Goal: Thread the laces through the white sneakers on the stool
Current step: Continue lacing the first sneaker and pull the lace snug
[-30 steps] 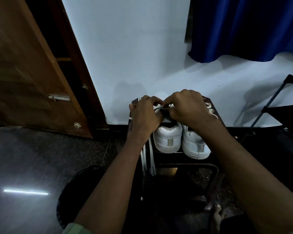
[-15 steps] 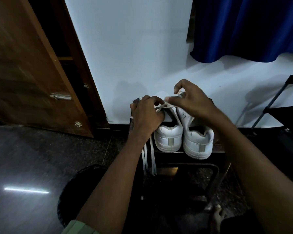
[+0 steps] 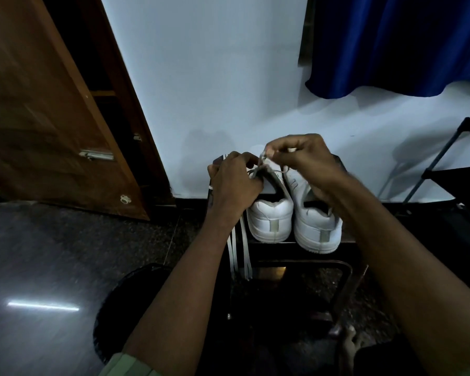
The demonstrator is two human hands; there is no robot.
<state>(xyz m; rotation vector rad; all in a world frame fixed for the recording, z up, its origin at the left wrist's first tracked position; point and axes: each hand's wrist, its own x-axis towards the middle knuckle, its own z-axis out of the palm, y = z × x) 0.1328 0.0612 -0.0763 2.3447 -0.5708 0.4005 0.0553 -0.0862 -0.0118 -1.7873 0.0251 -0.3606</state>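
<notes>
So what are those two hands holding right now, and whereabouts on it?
Both pinch a white lace above the left sneaker: the right hand near its raised end, the left hand lower, by the shoe's eyelets.

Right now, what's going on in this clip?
A person is lacing a pair of white sneakers that stand side by side, heels toward the camera, on a dark stool by the wall. The left hand holds the left sneaker around its lacing area. The right hand is raised just above it, its fingers pinching a lace. Other lace ends hang over the stool's left edge. The lacing looks unfinished.
</notes>
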